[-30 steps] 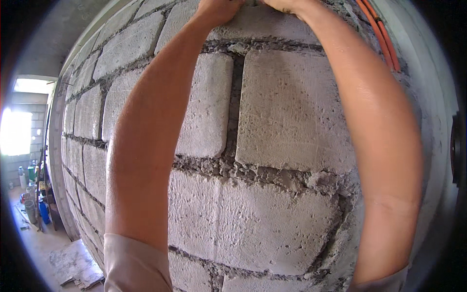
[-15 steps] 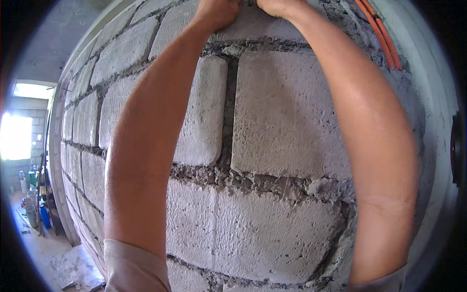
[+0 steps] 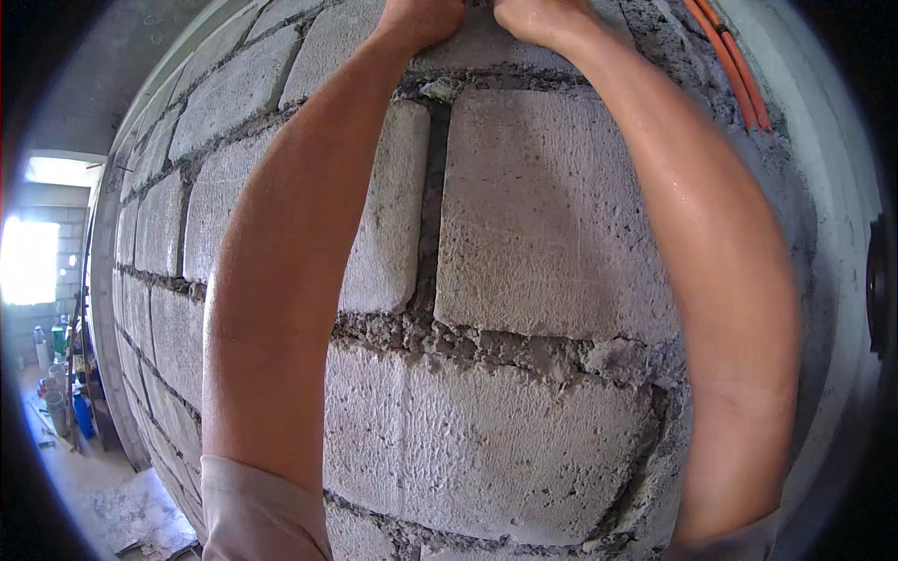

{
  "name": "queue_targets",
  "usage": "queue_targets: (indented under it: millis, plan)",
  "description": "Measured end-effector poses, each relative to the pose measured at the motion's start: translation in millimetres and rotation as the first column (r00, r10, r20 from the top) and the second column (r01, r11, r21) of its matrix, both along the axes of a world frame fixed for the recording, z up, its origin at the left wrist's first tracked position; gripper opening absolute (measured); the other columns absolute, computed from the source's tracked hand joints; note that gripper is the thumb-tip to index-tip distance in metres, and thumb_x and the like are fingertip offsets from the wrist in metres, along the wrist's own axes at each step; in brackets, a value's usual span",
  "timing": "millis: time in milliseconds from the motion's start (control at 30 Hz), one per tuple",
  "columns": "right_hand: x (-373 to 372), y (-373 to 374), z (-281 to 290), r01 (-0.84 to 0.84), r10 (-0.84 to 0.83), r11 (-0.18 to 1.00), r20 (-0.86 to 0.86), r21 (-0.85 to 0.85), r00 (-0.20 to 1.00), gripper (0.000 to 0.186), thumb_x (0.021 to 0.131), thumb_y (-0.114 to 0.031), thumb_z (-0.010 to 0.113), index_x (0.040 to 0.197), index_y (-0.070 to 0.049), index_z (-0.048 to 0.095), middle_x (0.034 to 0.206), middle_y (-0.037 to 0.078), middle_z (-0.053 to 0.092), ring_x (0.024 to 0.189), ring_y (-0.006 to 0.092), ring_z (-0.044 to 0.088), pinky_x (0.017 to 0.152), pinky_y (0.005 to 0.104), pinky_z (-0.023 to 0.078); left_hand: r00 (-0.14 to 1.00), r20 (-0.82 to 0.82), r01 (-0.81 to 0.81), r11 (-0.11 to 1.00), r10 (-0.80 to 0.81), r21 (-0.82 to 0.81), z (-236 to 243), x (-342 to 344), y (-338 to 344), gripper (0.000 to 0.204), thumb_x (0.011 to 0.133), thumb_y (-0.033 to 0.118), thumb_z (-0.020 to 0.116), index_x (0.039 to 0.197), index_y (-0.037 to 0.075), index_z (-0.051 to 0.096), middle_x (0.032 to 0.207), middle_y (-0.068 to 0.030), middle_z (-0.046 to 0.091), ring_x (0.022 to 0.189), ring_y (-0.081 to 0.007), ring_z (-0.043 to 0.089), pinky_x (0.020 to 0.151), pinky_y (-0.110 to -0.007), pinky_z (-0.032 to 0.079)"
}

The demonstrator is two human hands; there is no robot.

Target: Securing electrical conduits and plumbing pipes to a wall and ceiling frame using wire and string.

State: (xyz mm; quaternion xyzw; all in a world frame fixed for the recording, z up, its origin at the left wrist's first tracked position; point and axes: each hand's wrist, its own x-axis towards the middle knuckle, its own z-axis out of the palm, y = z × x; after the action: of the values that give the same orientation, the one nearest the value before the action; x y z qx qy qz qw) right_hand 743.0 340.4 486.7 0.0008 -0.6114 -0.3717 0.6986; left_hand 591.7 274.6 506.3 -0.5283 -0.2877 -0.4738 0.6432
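Both my arms reach up in front of a wall of grey concrete blocks (image 3: pixel 538 215). At the top edge of the head view, my left hand (image 3: pixel 426 21) is curled closed close to the wall. A short gap to its right is my right hand (image 3: pixel 540 19), curled closed as well. The frame cuts off most of the fingers of both hands, so whatever they hold cannot be made out. Below the hands, a rough mortar joint (image 3: pixel 505 348) and a deep upright gap (image 3: pixel 432 206) run between the blocks.
Two orange conduits (image 3: pixel 739 70) come down the wall at the upper right, beside a smooth pale column (image 3: pixel 832 187). Far left, a bright window (image 3: pixel 28 262) shows past the wall's end. Buckets (image 3: pixel 58 411) and bottles stand there, and a whitish sheet (image 3: pixel 150 514) lies on the floor.
The view has shifted slightly, so the blocks sit a little further left and higher. Both hands stay together at the top, nearly in the same place.
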Motion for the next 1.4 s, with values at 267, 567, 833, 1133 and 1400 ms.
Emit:
queue_targets:
  millis: [267,567,833,1133,1400]
  plan:
    - [7,3,10,-0.044,0.044,0.996,-0.011,-0.08,0.999,0.022,0.076,-0.013,0.057,0.091,-0.01,0.074,0.091,0.021,0.069,0.09,0.0369,0.067,0.08,0.0453,0.053,0.997,-0.077,-0.025,0.998,0.029,0.059,4,-4,4,0.017,0.083,0.016,0.055,0.09,0.004,0.066,0.088,-0.0222,0.067,0.088,-0.0381,0.066,0.076,-0.045,0.05]
    - [1,7,28,-0.051,0.049,0.993,-0.018,-0.111,0.999,0.022,0.078,-0.017,0.057,0.091,-0.01,0.074,0.096,0.019,0.07,0.094,0.0355,0.067,0.083,0.0427,0.053,0.991,0.125,-0.017,0.979,0.043,-0.205,-27,18,-17,0.026,0.087,0.024,0.055,0.103,0.01,0.07,0.098,-0.0172,0.07,0.095,-0.036,0.066,0.082,-0.045,0.051]
    - [24,74,108,0.022,-0.034,0.996,0.14,0.087,0.99,0.018,0.09,-0.018,0.056,0.094,-0.005,0.067,0.083,0.013,0.068,0.081,0.0228,0.066,0.073,0.0361,0.048,0.982,0.085,-0.163,0.984,0.169,-0.071,-18,23,-7,0.028,0.086,0.029,0.055,0.1,0.01,0.071,0.105,-0.0171,0.069,0.104,-0.0368,0.064,0.09,-0.056,0.046]
    - [12,41,87,0.048,-0.05,0.999,0.108,0.017,0.993,0.023,0.087,-0.023,0.058,0.101,-0.01,0.07,0.091,0.014,0.071,0.087,0.0266,0.069,0.076,0.0386,0.051,0.798,-0.035,-0.6,0.798,0.602,0.049,8,-17,-27,0.022,0.084,0.02,0.058,0.096,0.007,0.07,0.099,-0.0185,0.07,0.095,-0.0348,0.066,0.081,-0.048,0.052]
    - [7,3,31,-0.057,0.062,0.975,0.019,-0.214,0.998,0.019,0.077,-0.019,0.059,0.088,-0.013,0.074,0.091,0.016,0.071,0.088,0.0319,0.068,0.078,0.041,0.053,0.954,-0.002,-0.298,0.953,0.299,0.056,-12,-5,-21,0.023,0.088,0.02,0.051,0.094,0.005,0.066,0.094,-0.022,0.068,0.091,-0.0409,0.064,0.079,-0.05,0.05]
